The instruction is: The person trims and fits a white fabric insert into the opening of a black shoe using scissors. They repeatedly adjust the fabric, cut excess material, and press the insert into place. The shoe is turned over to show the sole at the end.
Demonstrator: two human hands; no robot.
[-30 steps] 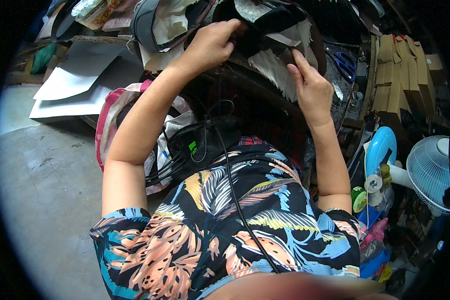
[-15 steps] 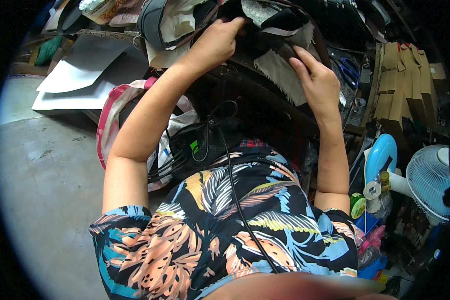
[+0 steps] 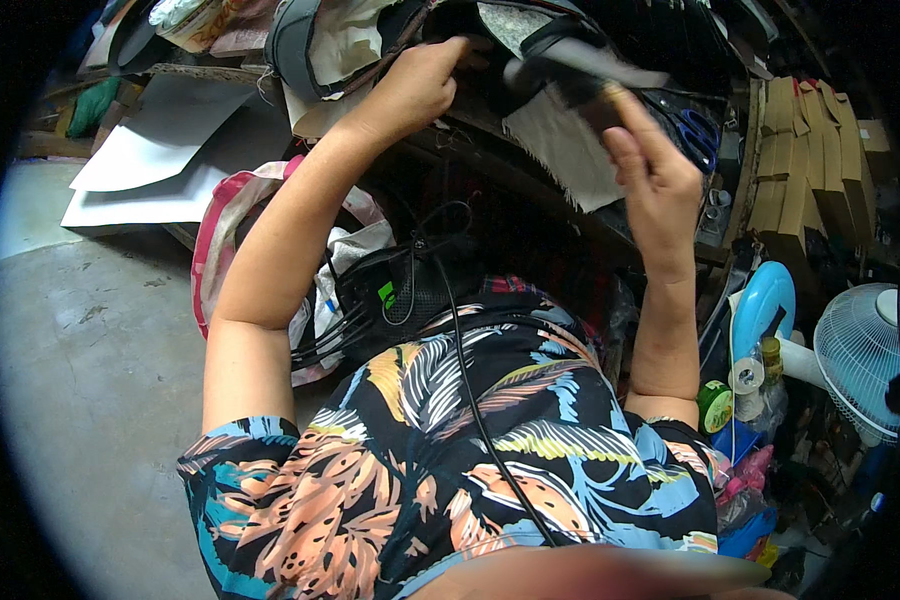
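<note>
At the top centre, my left hand (image 3: 422,84) is closed, fingertips pinching dark material at the edge of a black piece of work; the tips are partly lost in shadow. My right hand (image 3: 658,185) is closed on a black and grey flat piece (image 3: 595,65), smeared by motion, so its exact kind is unclear. Below that piece hangs a pale cloth (image 3: 570,150) with a frayed edge. Left of my left hand lies a curved black piece with off-white lining (image 3: 345,42).
Blue-handled scissors (image 3: 697,138) lie to the right of the work. Further right are folded cardboard boxes (image 3: 800,170) and a white-and-blue fan (image 3: 860,360). White sheets (image 3: 160,150) lie at left, near a pink-rimmed bag (image 3: 210,250). A black cable (image 3: 465,370) runs down my shirt.
My right hand has moved slightly right and down, and the black and grey piece has swung into a blur above it. My left hand has shifted a little left, still pinching.
</note>
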